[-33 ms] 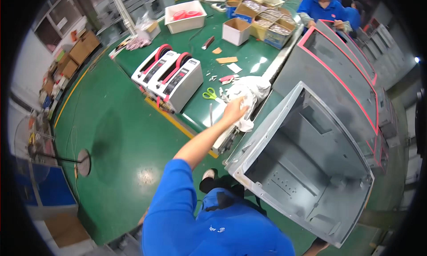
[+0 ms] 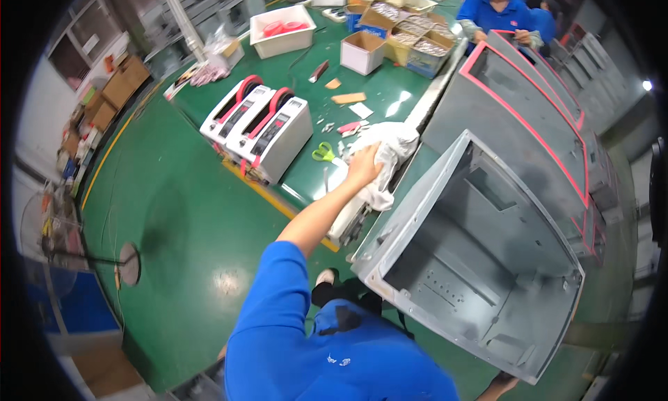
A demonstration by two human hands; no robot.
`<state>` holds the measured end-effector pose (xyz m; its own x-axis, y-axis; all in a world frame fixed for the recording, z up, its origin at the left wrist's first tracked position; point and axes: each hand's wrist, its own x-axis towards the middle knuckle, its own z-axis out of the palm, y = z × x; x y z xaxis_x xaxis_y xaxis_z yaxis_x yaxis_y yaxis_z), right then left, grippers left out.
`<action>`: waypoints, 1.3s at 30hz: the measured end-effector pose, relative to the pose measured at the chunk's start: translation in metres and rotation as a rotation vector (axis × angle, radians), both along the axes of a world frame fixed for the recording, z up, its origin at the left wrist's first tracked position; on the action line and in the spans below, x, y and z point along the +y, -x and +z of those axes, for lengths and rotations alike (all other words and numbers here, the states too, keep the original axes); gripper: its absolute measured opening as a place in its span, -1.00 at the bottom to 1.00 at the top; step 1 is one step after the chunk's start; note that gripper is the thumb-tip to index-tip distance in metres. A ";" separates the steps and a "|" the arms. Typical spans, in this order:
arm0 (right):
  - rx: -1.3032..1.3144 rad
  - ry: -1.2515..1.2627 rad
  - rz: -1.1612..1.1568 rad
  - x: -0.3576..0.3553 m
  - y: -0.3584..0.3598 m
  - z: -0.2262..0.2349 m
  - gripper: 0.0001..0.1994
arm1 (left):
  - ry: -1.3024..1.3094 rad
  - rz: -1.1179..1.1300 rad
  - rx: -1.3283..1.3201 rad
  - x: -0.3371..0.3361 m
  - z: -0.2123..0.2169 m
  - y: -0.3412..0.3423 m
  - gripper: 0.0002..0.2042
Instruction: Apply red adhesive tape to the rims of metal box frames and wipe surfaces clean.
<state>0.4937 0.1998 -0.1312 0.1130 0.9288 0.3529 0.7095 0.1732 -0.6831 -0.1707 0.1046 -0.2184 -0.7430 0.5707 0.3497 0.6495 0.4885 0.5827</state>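
My left hand [image 2: 364, 166] reaches forward over the near end of the green-topped bench. Its fingers are curled on a crumpled white cloth [image 2: 391, 138], partly hidden under the hand. At the bottom right, my right hand [image 2: 499, 383] is at the lower edge of a large open grey metal cabinet [image 2: 424, 223], closed against that edge, with some fingers hidden. The cabinet lies tilted with its open side toward me, and small holes show in its inner wall. Green-handled scissors [image 2: 323, 152] lie on the bench just left of the cloth.
Two tape dispensers [image 2: 268, 133] with red tape stand left of the cloth. Cardboard boxes [image 2: 363, 53] and a white bin [image 2: 282, 35] sit farther back. Red-edged grey panels [image 2: 480, 115] stand behind the cabinet, near a co-worker in blue [image 2: 492, 14]. A fan base [image 2: 129, 263] is on the floor.
My left hand has come down onto the white cloth and its fingers have closed on it. My right hand stays at the cabinet's lower edge. The view has shifted slightly.
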 end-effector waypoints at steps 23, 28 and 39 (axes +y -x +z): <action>0.288 -0.380 0.999 -0.023 0.462 0.208 -0.40 | -0.902 -0.783 0.140 -0.010 0.293 -0.097 -0.72; -0.080 -0.466 1.210 -0.034 0.454 0.171 -0.52 | -0.627 -1.214 0.091 -0.110 0.202 -0.152 -0.56; -0.612 -0.649 0.991 0.083 0.527 0.136 -0.68 | -0.445 -0.996 0.456 -0.104 0.185 -0.155 -0.71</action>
